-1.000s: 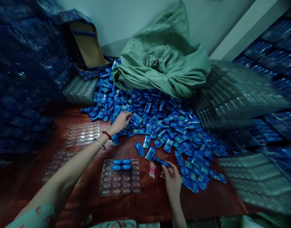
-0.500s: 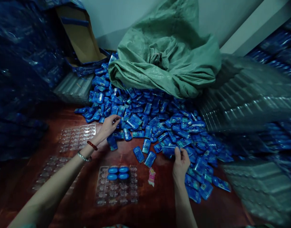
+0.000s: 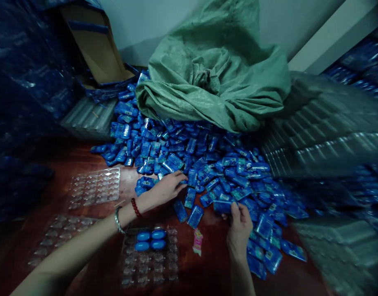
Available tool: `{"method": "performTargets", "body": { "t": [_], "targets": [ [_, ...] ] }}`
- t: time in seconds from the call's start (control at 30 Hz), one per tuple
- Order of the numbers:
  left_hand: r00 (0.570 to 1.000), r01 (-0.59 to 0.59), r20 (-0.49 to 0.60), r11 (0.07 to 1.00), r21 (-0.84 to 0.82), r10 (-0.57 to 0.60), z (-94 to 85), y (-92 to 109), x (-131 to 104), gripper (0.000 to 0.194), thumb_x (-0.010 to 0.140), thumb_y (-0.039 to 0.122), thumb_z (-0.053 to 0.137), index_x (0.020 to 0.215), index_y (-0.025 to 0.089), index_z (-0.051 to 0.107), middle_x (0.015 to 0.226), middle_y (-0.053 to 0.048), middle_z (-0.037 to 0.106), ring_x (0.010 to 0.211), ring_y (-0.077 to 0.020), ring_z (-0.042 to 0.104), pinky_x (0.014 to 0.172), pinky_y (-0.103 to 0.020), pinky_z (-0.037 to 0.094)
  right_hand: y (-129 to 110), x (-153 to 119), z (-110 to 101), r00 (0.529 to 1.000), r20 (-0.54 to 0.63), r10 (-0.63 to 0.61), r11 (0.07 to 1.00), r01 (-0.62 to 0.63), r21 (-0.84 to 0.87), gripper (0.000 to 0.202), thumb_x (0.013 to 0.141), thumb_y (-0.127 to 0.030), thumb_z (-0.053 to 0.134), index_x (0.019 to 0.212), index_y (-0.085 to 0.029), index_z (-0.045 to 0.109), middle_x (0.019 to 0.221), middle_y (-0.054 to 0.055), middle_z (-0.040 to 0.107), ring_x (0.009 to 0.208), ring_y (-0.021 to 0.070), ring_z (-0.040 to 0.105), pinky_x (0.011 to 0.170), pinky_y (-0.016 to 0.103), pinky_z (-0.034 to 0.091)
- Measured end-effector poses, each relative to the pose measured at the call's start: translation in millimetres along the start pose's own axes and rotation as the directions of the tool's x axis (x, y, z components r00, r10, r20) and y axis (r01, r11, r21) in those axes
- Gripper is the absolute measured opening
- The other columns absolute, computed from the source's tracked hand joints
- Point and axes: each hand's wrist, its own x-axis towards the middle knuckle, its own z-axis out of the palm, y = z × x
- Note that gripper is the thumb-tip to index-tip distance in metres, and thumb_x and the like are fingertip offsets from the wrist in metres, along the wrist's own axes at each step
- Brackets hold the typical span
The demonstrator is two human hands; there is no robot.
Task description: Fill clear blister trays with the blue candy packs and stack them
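Note:
My right hand [image 3: 240, 224] grips a small blue packet [image 3: 222, 206] between thumb and fingers, its long side facing me. Over the near edge of a pile of blue packets [image 3: 204, 168] reaches my left hand [image 3: 167, 190]. Its fingers are stretched out and somewhat bent, pointing right, with nothing visible in them; the fingertips are close to the packets. Beaded bracelets circle the left wrist. Below that wrist lies a clear moulded tray [image 3: 150, 263] with several glossy blue oval pieces [image 3: 158, 234] in its upper cups.
A large green sack [image 3: 213, 90] slumps over the pile's back. Two more clear trays, one farther [image 3: 95, 187] and one nearer [image 3: 58, 236], lie at left. A pink wrapper [image 3: 197, 241] rests on the red-brown surface. Stacked clear trays [image 3: 327, 123] stand at right, an open carton [image 3: 96, 49] behind left.
My left hand has moved right and nearer to me across the pile, its fingers straightening. My right hand keeps the blue packet at nearly the same place. The view has shifted slightly.

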Motion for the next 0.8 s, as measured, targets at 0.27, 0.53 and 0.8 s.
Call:
{"method": "performTargets", "body": {
  "t": [0.27, 0.53, 0.8],
  "targets": [
    [0.982, 0.020, 0.171, 0.953, 0.301, -0.075, 22.2, 8.3, 44.9, 0.052, 0.080, 0.036, 0.064, 0.122, 0.014, 0.043, 0.121, -0.017, 0.046, 0.104, -0.0295, 0.054, 0.083, -0.040, 0.049, 11.4, -35.5, 11.6, 0.993, -0.001, 0.120, 0.991, -0.119, 0.068, 0.041, 0.075, -0.050, 0.064, 0.100, -0.018, 0.055, 0.067, -0.002, 0.059, 0.045, 0.0110, 0.052, 0.046, 0.025, 0.044],
    [0.984, -0.011, 0.176, 0.980, 0.197, -0.025, 18.3, 10.3, 41.4, 0.022, 0.087, 0.012, 0.047, 0.109, 0.012, 0.050, 0.110, -0.014, 0.055, 0.094, -0.0231, 0.060, 0.079, -0.035, 0.051, -5.0, -18.2, 28.0, 0.996, 0.051, 0.076, 0.982, -0.084, 0.171, 0.044, 0.077, -0.049, 0.062, 0.109, -0.020, 0.052, 0.062, -0.004, 0.056, 0.047, 0.0124, 0.054, 0.047, 0.026, 0.045],
    [0.948, 0.150, -0.241, 0.960, -0.236, -0.207, -60.7, 22.3, -125.2, 0.026, 0.092, 0.028, 0.045, 0.114, 0.022, 0.056, 0.111, -0.007, 0.060, 0.103, -0.0204, 0.057, 0.091, -0.034, 0.047, -13.7, -67.3, -10.3, 0.866, 0.487, 0.114, 0.994, -0.098, -0.057, 0.042, 0.076, -0.044, 0.065, 0.109, -0.020, 0.060, 0.070, 0.002, 0.067, 0.061, 0.0167, 0.062, 0.065, 0.032, 0.053]
  ]
}}
